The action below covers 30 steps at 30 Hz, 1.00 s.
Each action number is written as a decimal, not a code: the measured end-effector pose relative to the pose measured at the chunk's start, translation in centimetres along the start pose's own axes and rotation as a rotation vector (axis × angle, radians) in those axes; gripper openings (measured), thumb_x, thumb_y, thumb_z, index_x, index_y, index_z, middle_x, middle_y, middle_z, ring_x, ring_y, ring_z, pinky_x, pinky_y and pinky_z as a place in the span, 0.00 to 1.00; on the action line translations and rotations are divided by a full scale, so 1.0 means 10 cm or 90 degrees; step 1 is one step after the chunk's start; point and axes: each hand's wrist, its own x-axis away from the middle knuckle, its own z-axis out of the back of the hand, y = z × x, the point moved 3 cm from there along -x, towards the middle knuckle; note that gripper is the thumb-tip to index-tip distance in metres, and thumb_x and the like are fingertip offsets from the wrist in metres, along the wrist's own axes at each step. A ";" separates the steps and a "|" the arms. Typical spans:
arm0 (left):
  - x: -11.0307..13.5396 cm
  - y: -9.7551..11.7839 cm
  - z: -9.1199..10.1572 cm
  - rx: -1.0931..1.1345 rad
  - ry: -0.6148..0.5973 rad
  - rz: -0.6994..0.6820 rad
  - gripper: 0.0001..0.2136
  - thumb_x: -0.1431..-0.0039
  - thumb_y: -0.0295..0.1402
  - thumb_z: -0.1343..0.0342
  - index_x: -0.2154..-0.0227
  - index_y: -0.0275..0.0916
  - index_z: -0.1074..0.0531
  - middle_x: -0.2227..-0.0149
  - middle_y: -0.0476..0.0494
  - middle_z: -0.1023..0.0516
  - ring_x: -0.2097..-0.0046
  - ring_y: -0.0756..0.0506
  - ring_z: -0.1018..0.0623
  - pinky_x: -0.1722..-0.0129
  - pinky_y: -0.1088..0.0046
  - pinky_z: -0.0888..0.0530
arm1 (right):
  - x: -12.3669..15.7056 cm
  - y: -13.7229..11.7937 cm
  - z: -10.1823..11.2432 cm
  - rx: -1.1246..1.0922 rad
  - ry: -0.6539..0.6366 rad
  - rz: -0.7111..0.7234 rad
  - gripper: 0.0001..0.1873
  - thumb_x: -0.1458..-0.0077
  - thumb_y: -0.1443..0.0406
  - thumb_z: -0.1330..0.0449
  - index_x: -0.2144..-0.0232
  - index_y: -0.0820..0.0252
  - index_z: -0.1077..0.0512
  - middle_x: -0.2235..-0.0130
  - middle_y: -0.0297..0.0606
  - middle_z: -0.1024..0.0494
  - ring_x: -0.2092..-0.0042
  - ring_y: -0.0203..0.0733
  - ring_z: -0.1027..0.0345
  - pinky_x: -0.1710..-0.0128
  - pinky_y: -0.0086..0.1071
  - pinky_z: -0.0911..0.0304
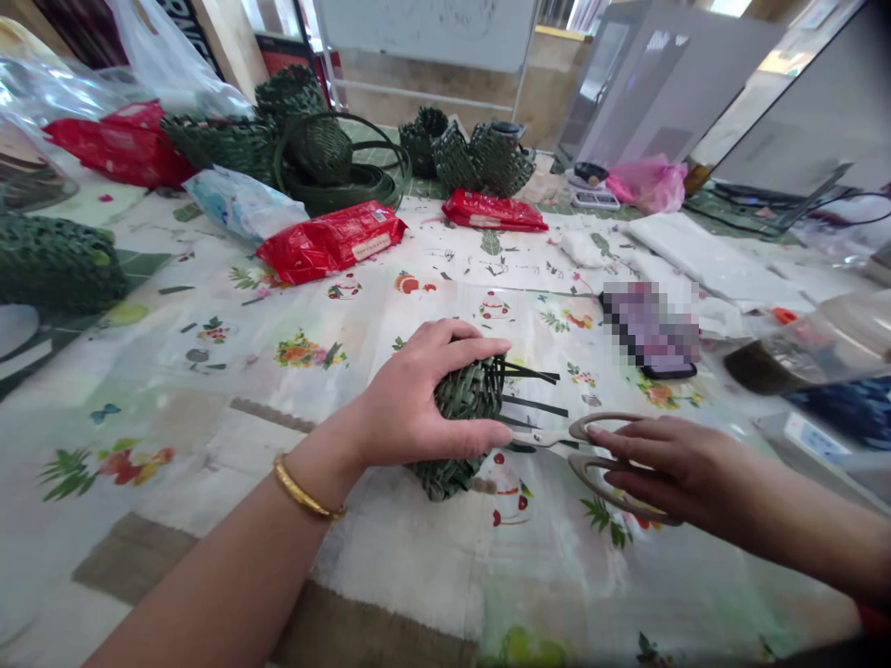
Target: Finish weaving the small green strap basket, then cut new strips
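Observation:
A small dark green woven basket (465,399) lies on the patterned tablecloth, with my left hand (424,399) wrapped over it from the left. Several loose green strips (535,405) stick out from its right side. My right hand (668,459) grips a pair of scissors (585,445) by the handle loops. The scissors point left, their blades among the strips beside the basket, close to my left thumb. The blade tips are partly hidden, so I cannot tell whether they touch a strip.
Red packets (334,243) lie farther back, before a coil of green strip (362,186) and several woven baskets (487,153). A phone (647,334) rests to the right, near a clear plastic container (828,343). Small strip offcuts dot the tablecloth (229,520).

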 end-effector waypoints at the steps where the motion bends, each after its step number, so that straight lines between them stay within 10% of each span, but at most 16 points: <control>1: 0.00 0.00 0.00 0.000 0.000 -0.003 0.32 0.53 0.49 0.39 0.46 0.42 0.34 0.46 0.41 0.36 0.43 0.39 0.35 0.41 0.62 0.39 | 0.07 0.02 -0.10 -0.001 -0.017 -0.011 0.18 0.42 0.62 0.46 0.49 0.51 0.30 0.59 0.36 0.20 0.61 0.41 0.25 0.64 0.31 0.27; 11: -0.01 0.02 -0.02 -0.016 0.005 -0.005 0.30 0.53 0.48 0.39 0.46 0.42 0.34 0.46 0.40 0.35 0.43 0.39 0.36 0.41 0.61 0.39 | 0.13 -0.14 -0.21 0.142 0.012 -0.063 0.20 0.41 0.63 0.50 0.50 0.60 0.28 0.61 0.47 0.20 0.63 0.55 0.25 0.67 0.50 0.29; 22: -0.03 0.04 -0.02 -0.017 -0.003 -0.009 0.31 0.54 0.46 0.38 0.47 0.40 0.33 0.47 0.39 0.35 0.44 0.39 0.35 0.42 0.62 0.38 | -0.02 0.23 -0.28 -0.401 -0.208 -0.332 0.20 0.47 0.53 0.42 0.52 0.49 0.26 0.63 0.35 0.18 0.66 0.45 0.24 0.69 0.34 0.28; 30: 0.01 0.05 -0.02 -0.038 0.035 0.023 0.31 0.55 0.47 0.39 0.47 0.40 0.33 0.47 0.39 0.35 0.44 0.39 0.35 0.41 0.60 0.39 | 0.03 0.04 -0.45 0.125 0.068 -0.046 0.16 0.39 0.65 0.49 0.50 0.56 0.31 0.56 0.42 0.21 0.59 0.47 0.27 0.47 0.55 0.46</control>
